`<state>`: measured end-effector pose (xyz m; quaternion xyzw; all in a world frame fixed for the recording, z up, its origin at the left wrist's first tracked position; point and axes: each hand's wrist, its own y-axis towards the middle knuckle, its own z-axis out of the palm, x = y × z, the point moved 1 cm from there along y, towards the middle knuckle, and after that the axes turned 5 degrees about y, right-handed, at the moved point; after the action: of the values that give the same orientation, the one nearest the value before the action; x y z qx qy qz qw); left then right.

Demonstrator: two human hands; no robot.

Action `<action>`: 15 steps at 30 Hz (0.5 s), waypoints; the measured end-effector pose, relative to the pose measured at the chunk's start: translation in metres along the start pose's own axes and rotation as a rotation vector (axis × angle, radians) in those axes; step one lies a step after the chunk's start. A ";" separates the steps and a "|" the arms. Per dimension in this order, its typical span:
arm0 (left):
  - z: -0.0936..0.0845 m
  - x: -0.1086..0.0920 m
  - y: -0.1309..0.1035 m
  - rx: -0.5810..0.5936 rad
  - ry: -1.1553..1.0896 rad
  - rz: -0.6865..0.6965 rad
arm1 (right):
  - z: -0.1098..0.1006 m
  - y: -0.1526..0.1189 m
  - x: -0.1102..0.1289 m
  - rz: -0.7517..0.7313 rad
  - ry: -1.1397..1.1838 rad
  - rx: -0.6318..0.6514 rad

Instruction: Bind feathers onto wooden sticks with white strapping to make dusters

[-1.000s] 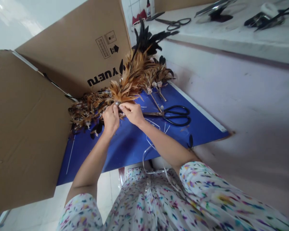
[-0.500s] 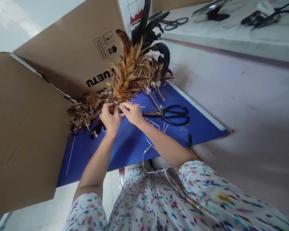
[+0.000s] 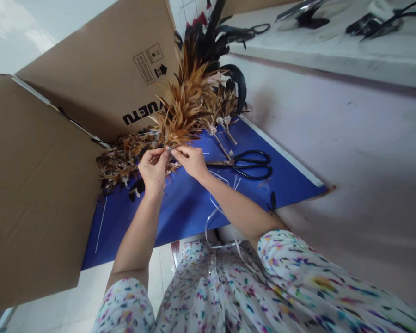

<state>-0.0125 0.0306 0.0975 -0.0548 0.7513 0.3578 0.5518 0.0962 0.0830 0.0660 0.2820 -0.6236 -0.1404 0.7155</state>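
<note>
A feather duster (image 3: 185,106) with golden-brown feathers and long black ones at its far end points away from me. Both hands pinch at its near end, where a small shiny whitish bit shows between the fingertips. My left hand (image 3: 153,169) is closed there, thumb against forefinger. My right hand (image 3: 190,159) is closed beside it, its fingertips almost meeting those of the left. How much each hand grips is partly hidden by the fingers. Black-handled scissors (image 3: 251,164) lie on the blue board (image 3: 183,208), just right of my right hand.
Loose brown feathers (image 3: 125,157) are heaped to the left. More feathered sticks (image 3: 222,143) lie behind the scissors. White ribbon (image 3: 213,215) trails over the board's front edge. Cardboard walls (image 3: 100,69) stand left and behind. A white ledge (image 3: 315,51) holds other tools at right.
My left hand has shifted slightly left, its fingers still pinched. The duster's black feather tips have swung a little. My right hand stays almost in place.
</note>
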 end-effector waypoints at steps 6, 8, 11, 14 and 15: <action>0.002 -0.002 -0.002 -0.053 0.092 0.083 | 0.000 0.000 0.005 0.033 0.026 0.017; 0.004 -0.001 -0.006 -0.095 0.230 0.174 | 0.000 0.001 0.006 0.047 0.045 0.008; 0.007 -0.004 -0.012 -0.153 0.413 0.344 | 0.000 0.004 0.005 0.084 0.127 -0.021; 0.007 -0.012 -0.016 -0.136 0.490 0.463 | 0.000 0.006 0.002 0.162 0.211 -0.064; 0.007 -0.015 -0.016 -0.114 0.491 0.476 | 0.000 0.006 0.001 0.186 0.242 -0.076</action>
<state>0.0066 0.0181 0.1020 0.0068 0.8322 0.4942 0.2515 0.0958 0.0875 0.0706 0.2106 -0.5504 -0.0622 0.8055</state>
